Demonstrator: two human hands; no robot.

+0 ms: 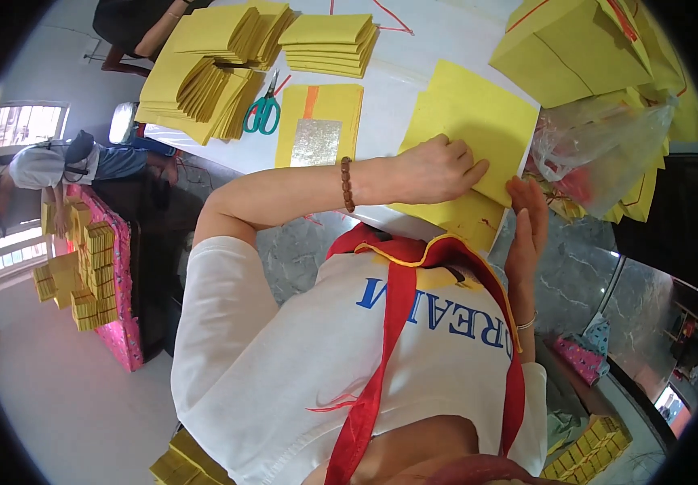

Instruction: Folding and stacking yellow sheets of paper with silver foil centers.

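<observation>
Yellow paper sheets (pixel 478 105) lie on the white table in front of me, and the upper one has a folded-over flap along its near side. My left hand (pixel 438 168), with a brown bead bracelet at the wrist, is curled into a fist and presses down on this flap. Its palm faces down, so anything inside is hidden. At the sheet's right corner is my right hand (pixel 528 230), fingers stretched, their tips touching the edge. Left of the sheets lies a yellow paper piece (pixel 288 121) with an orange strip and a silvery square.
Teal-handled scissors (pixel 262 115) lie beside stacks of folded yellow paper (pixel 203 73). A smaller stack (pixel 328 44) is behind. Large yellow paper bundles (pixel 579 52) and a clear plastic bag (pixel 599 149) crowd the right. Another person (pixel 66 166) stands by a pink-covered table (pixel 126 323) at far left.
</observation>
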